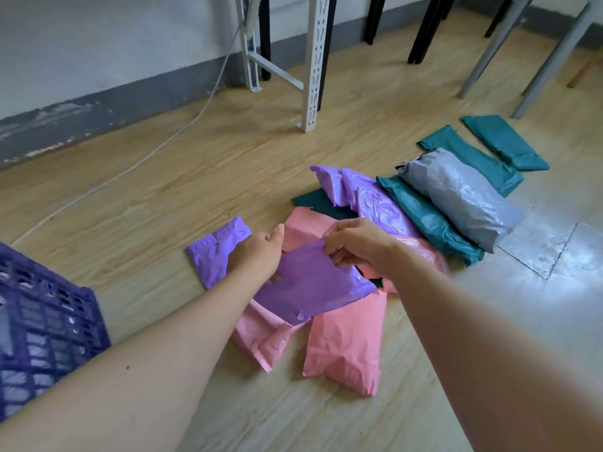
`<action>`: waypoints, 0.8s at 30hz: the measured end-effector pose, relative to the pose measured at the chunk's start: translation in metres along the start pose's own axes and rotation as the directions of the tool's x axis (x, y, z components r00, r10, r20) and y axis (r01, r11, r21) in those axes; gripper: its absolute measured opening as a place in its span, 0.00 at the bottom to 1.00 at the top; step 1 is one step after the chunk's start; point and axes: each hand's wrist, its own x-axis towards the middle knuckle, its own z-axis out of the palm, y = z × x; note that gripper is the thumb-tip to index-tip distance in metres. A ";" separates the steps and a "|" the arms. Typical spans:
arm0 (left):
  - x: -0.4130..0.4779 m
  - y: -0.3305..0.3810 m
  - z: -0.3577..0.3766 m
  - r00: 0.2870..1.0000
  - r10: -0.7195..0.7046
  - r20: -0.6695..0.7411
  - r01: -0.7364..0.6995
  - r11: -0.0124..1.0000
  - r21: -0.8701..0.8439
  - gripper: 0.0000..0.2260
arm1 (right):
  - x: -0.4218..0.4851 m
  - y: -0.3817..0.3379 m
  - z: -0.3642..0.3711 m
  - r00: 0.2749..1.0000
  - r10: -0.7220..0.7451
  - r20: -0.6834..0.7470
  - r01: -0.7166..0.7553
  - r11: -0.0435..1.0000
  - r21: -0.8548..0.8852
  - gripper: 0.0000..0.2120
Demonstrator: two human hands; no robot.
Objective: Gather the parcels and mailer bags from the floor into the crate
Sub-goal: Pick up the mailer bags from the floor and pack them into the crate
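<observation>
Evidently the purple crate [42, 321] stood at the lower left of the frame so that it was within easy reach of the pile. Just right of it a small purple mailer [212, 252] lay flat on the floor [163, 177], close beside the left hand [257, 256], whose fingers curled round the left edge of a larger purple mailer bag [310, 285]. That bag sat between both hands, tilted up off the pink mailers [346, 347] beneath. The right hand [355, 246] pinched its upper edge, I judged to steady the slippery film for a lift. Farther right, teal bags [430, 223] and a grey parcel [463, 197] lay untouched by either hand.
</observation>
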 end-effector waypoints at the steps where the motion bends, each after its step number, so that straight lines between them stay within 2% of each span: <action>1: -0.008 -0.001 -0.010 1.000 -0.016 -0.003 0.016 0.999 -0.048 0.24 | -0.011 -0.010 0.007 1.000 -0.015 0.008 0.015 1.000 -0.015 0.12; 4: -0.037 -0.004 -0.043 0.999 -0.033 -0.018 0.029 0.977 -0.210 0.27 | -0.045 -0.038 0.022 0.998 -0.060 0.014 0.061 0.998 -0.034 0.14; 6: -0.059 -0.007 -0.067 0.999 -0.035 -0.023 0.029 0.969 -0.246 0.28 | -0.071 -0.059 0.033 0.997 -0.070 0.037 0.072 0.997 -0.042 0.14; 10: -0.094 -0.022 -0.110 0.989 -0.007 -0.151 -0.028 0.973 -0.227 0.05 | -0.110 -0.091 0.061 0.996 -0.061 0.072 0.067 0.994 -0.088 0.11; 11: -0.103 -0.028 -0.121 0.982 -0.007 -0.191 -0.041 0.968 -0.248 0.04 | -0.118 -0.098 0.070 0.995 -0.066 0.070 0.072 0.994 -0.087 0.11; 13: -0.116 -0.036 -0.135 0.969 -0.006 -0.249 -0.066 0.957 -0.282 0.07 | -0.131 -0.105 0.083 0.996 -0.087 0.035 0.089 0.993 -0.075 0.12; 16: -0.140 -0.057 -0.164 0.948 0.022 -0.318 -0.132 0.935 -0.329 0.12 | -0.151 -0.114 0.110 0.988 -0.128 -0.091 0.123 0.991 -0.059 0.10; 19: -0.159 -0.077 -0.188 0.927 0.048 -0.373 -0.183 0.925 -0.334 0.16 | -0.157 -0.115 0.137 0.974 -0.111 -0.196 0.098 0.992 -0.075 0.09; 23: -0.189 -0.101 -0.222 0.890 0.058 -0.452 -0.230 0.913 -0.337 0.17 | -0.175 -0.115 0.173 0.979 -0.093 -0.183 0.073 0.991 -0.114 0.07; 24: -0.197 -0.106 -0.230 0.880 0.070 -0.470 -0.249 0.910 -0.331 0.17 | -0.181 -0.116 0.180 0.981 -0.104 -0.163 0.085 0.989 -0.125 0.13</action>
